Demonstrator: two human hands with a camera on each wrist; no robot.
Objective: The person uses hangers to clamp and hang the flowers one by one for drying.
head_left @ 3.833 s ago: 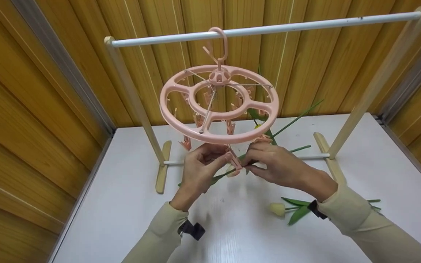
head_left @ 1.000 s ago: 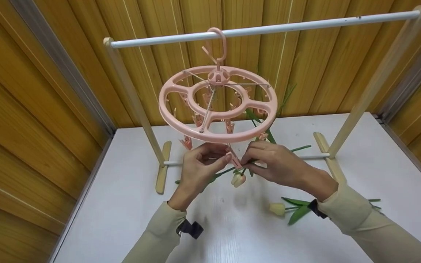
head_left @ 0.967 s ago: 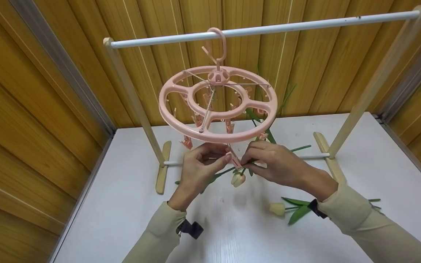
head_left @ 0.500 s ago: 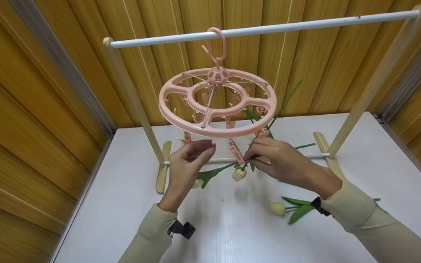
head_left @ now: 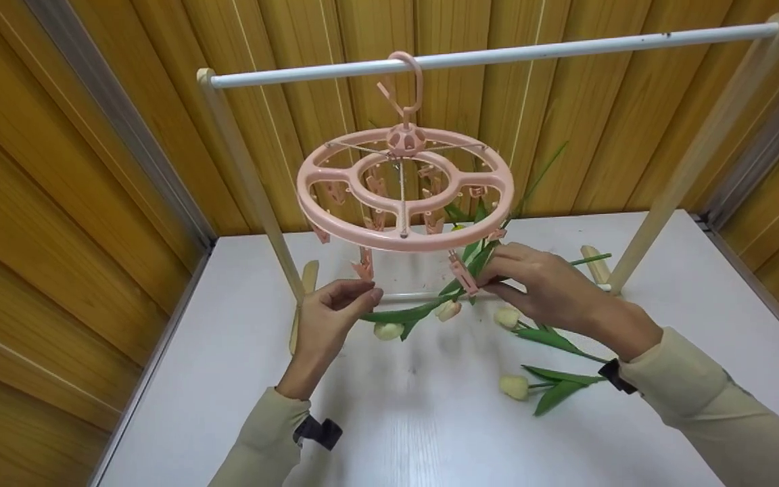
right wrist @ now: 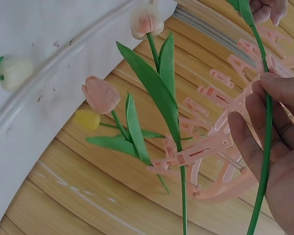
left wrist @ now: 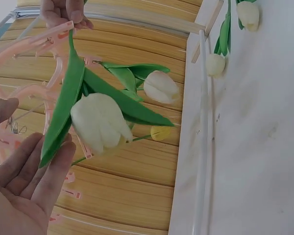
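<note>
Off the pink clip [head_left: 464, 278], which now seems to bear the blush tulip [head_left: 448, 310] by itself, the left hand [head_left: 326, 316] lies loosely spread at a leaf [left wrist: 63, 104] of the white tulip [head_left: 387, 331], whose stem [right wrist: 269, 122] the right hand [head_left: 555, 284] pinches below the round hanger [head_left: 443, 241].
</note>
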